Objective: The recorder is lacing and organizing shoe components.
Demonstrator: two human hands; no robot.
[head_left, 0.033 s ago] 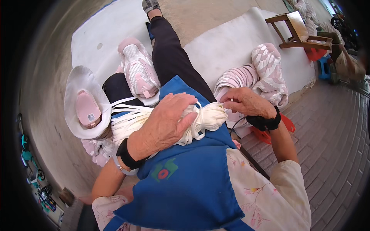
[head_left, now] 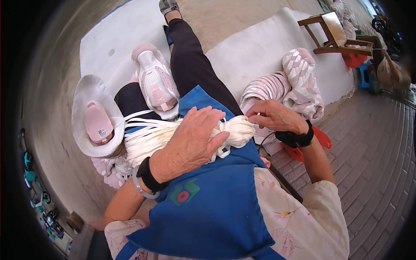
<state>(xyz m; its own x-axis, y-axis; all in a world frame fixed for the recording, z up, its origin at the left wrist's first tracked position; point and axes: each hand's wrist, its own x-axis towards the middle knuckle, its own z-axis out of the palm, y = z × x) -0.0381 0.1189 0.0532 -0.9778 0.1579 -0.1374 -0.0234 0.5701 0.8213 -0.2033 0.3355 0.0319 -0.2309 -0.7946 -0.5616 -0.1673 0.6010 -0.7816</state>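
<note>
Across the blue apron on my lap lies a thick bundle of cream shoelaces, its gathered end toward the right. My left hand rests palm down over the bundle's middle, fingers stretched and thumb apart. At the gathered end my right hand pinches a small white lace end between thumb and forefinger. A pink and white mesh shoe lies just beyond the bundle, by my leg. Several laces run left toward a white cupped piece with a pink insole-shaped pad in it.
Stacked pink and white shoe parts lie on a white sheet at the right. Behind them are a wooden stool and a blue stool. A red-orange object sits beneath my right wrist. More pink pieces lie at the left.
My left hand has shifted slightly to the right and toward me over the bundle. My right hand stays almost in place at the gathered end.
</note>
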